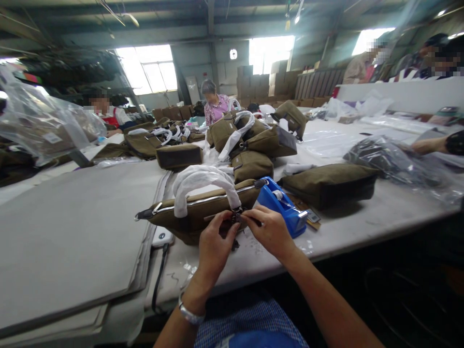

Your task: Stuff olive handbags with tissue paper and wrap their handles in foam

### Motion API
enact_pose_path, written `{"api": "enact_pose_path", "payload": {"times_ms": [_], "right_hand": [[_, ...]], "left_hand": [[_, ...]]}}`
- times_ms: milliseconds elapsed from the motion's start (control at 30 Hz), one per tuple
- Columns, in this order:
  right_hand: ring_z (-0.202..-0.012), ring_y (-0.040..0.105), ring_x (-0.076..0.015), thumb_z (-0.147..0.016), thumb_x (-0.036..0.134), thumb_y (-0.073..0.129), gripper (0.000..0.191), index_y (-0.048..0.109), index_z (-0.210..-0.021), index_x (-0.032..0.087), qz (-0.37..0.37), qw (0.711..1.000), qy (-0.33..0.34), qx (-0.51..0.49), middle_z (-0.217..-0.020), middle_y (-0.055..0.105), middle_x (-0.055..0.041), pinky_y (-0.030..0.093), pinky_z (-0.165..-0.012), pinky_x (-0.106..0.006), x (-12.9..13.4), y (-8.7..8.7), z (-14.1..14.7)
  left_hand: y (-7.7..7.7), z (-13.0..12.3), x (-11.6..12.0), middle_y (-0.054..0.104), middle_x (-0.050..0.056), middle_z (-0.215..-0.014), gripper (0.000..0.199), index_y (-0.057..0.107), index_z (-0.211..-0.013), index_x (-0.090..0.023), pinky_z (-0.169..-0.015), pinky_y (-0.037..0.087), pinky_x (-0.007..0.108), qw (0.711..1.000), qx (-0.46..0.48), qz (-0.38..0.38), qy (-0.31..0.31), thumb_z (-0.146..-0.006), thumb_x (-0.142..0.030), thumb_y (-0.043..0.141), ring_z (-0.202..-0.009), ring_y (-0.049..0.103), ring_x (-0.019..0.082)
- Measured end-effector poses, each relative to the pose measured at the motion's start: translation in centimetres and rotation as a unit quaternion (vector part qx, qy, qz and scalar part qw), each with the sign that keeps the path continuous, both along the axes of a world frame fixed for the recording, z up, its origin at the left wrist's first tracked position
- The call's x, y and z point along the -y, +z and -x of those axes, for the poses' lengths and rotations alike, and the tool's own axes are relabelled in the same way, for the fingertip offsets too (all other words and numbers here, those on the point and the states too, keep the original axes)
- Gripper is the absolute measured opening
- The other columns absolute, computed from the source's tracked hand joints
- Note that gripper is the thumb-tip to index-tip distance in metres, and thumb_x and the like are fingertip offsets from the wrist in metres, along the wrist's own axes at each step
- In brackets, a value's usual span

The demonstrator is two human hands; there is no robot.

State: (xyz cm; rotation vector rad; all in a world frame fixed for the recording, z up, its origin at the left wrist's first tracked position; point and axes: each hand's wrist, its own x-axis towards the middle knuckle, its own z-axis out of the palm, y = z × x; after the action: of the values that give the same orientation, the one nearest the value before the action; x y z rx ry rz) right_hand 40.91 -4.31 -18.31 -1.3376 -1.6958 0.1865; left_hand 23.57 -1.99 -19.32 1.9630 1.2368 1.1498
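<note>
An olive-green bag (197, 223) with a silver zipper stands on the table, its handles (208, 179) wrapped in white. Near the base of the right handle end, my left hand (217, 239) pinches a small dark metal piece, too small to make out. My right hand (266, 227) has its thumb and fingers pressed together at the same piece from the right. A blue tape dispenser (284, 208) sits just beyond my right hand.
Stacked pale sheets (72, 232) cover the left side. Behind lie several olive bags (253, 164), with another bag (331, 186) at the right. Clear plastic (391, 159) lies beside another person's hand (429, 145). A white device (162, 237) with a cable sits near the sheets.
</note>
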Motion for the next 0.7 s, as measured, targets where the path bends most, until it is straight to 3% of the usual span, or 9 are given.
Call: {"api": "enact_pose_path", "payload": {"times_ms": [167, 400, 567, 633, 700], "right_hand": [[-0.077, 0.069, -0.0193, -0.094, 0.021, 0.067, 0.011, 0.078, -0.091, 0.021, -0.004, 1.000, -0.006, -0.022, -0.084, 0.072, -0.0043, 0.050, -0.073, -0.030, -0.1, 0.0, 0.6], [-0.072, 0.068, -0.0195, -0.099, 0.026, 0.060, 0.021, 0.077, -0.088, 0.023, 0.031, 0.995, -0.015, -0.092, -0.077, 0.072, -0.0042, 0.051, -0.071, -0.030, 0.2, -0.4, 1.8], [-0.092, 0.072, -0.0225, -0.093, 0.031, 0.069, 0.020, 0.074, -0.109, 0.022, 0.047, 0.987, -0.021, -0.152, -0.104, 0.076, -0.0075, 0.056, -0.081, -0.032, 0.6, -1.0, 2.6], [-0.088, 0.072, -0.0216, -0.091, 0.031, 0.070, 0.020, 0.073, -0.108, 0.021, 0.050, 0.984, -0.020, -0.172, -0.102, 0.075, -0.0077, 0.058, -0.078, -0.031, 0.6, -1.1, 2.8], [-0.085, 0.072, -0.0203, -0.092, 0.029, 0.068, 0.017, 0.073, -0.105, 0.020, 0.050, 0.981, -0.012, -0.186, -0.098, 0.074, -0.0075, 0.059, -0.076, -0.030, 0.6, -1.1, 2.9]], "left_hand": [[-0.1, 0.1, 0.3, 0.075, -0.001, -0.102, 0.021, 0.066, -0.110, -0.025, -0.087, 0.055, 0.030, 0.998, -0.030, -0.042, 0.020, -0.090, -0.026, 0.072, -0.093, 0.072, 0.018], [-0.4, 0.0, 0.7, 0.076, 0.001, -0.104, 0.022, 0.069, -0.112, -0.024, -0.091, 0.056, 0.031, 0.999, 0.002, -0.052, 0.008, -0.091, -0.026, 0.072, -0.095, 0.072, 0.018], [-0.2, 0.3, 0.7, 0.076, 0.004, -0.115, 0.023, 0.071, -0.117, -0.024, -0.100, 0.055, 0.034, 0.997, 0.024, -0.067, -0.021, -0.095, -0.026, 0.064, -0.107, 0.071, 0.020], [0.2, 0.4, 0.4, 0.077, 0.005, -0.111, 0.021, 0.074, -0.112, -0.023, -0.095, 0.058, 0.033, 0.998, 0.051, -0.043, -0.019, -0.097, -0.028, 0.061, -0.102, 0.073, 0.021], [0.8, 0.5, 0.1, 0.078, 0.006, -0.100, 0.023, 0.074, -0.108, -0.021, -0.079, 0.062, 0.031, 0.996, 0.086, 0.008, -0.008, -0.097, -0.033, 0.058, -0.084, 0.075, 0.020]]}}
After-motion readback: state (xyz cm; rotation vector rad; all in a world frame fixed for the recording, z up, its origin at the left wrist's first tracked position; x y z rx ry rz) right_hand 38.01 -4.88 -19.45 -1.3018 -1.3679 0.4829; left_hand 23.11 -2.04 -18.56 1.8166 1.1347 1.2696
